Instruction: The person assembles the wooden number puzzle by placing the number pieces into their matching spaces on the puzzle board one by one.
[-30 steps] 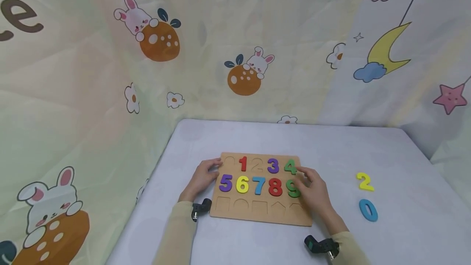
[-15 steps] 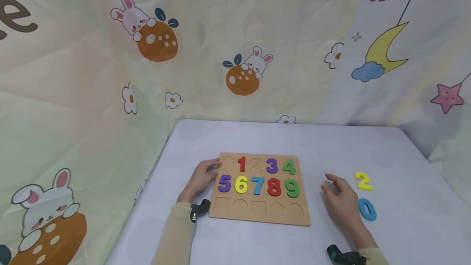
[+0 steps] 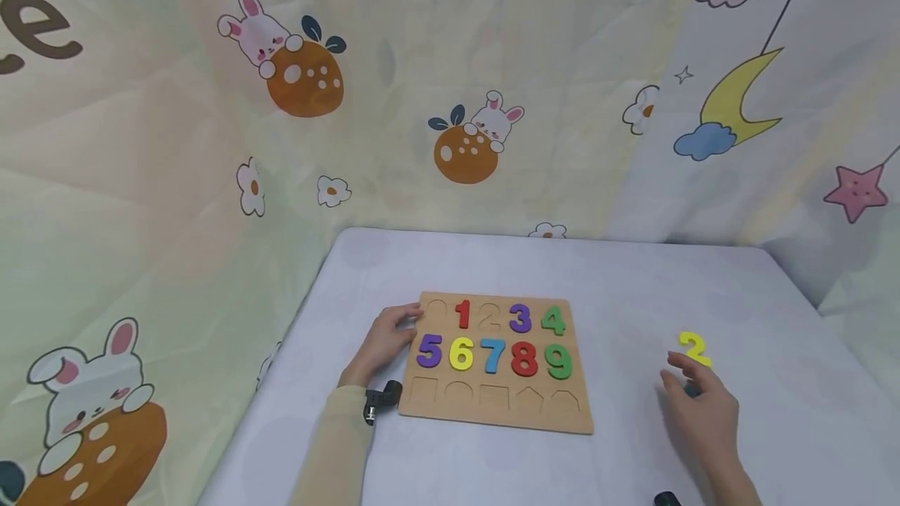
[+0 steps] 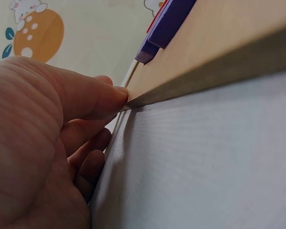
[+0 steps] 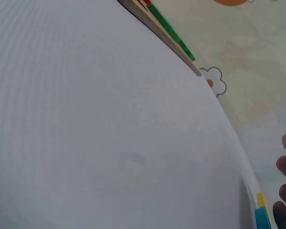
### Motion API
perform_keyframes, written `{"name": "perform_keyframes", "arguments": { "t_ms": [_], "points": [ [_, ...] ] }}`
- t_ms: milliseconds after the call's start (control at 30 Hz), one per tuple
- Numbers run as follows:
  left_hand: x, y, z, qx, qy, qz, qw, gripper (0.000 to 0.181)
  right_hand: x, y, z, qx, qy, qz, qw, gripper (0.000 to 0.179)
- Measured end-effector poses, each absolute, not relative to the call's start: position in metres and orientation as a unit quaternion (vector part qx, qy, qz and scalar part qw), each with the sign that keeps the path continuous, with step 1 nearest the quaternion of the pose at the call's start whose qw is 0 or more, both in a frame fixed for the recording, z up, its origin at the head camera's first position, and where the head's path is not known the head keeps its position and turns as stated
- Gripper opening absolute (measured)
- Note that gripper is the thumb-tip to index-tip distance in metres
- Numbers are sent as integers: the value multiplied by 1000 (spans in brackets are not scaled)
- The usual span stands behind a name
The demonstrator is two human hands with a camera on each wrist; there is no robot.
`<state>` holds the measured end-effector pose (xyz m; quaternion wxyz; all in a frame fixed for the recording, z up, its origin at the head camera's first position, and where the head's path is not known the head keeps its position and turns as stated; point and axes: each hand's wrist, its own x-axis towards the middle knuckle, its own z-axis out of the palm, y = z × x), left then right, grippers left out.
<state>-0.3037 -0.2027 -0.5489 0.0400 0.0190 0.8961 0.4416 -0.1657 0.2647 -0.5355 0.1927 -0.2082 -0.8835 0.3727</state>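
A wooden number board (image 3: 495,416) lies on the table, with coloured numerals 1 and 3 to 9 in its recesses. The 0 and 2 recesses are bare. My left hand (image 3: 383,342) rests against the board's left edge, thumb and index fingertips touching it near the top corner; the left wrist view shows the thumb (image 4: 93,95) right at the edge. To the right, my right hand (image 3: 706,412) hovers with loosely bent fingers over the blue numeral 0 (image 5: 262,218), mostly hidden under it in the head view. Just beyond lies a yellow numeral 2 (image 3: 694,346).
A white cloth covers the table (image 3: 619,279). Behind it hangs a pale curtain (image 3: 380,201) printed with rabbits, flowers and a moon. Along the board's near side runs a row of shallow outlined recesses (image 3: 494,397). A black wrist camera (image 3: 383,400) sits on the left wrist.
My right hand has left the board's right edge and moved right, across the table to the blue 0, which it now covers. The left hand has stayed at the board's left edge.
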Motion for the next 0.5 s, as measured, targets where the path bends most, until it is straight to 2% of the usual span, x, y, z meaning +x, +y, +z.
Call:
{"name": "perform_keyframes", "arguments": {
  "t_ms": [167,500],
  "points": [
    [-303,-203,-548,23,897,439,39,39,-161,278,-544,-250,-876,350,219,37],
    [-303,-204,-549,36,894,444,36,39,-159,294,-551,-341,-851,357,178,44]
  ]
}}
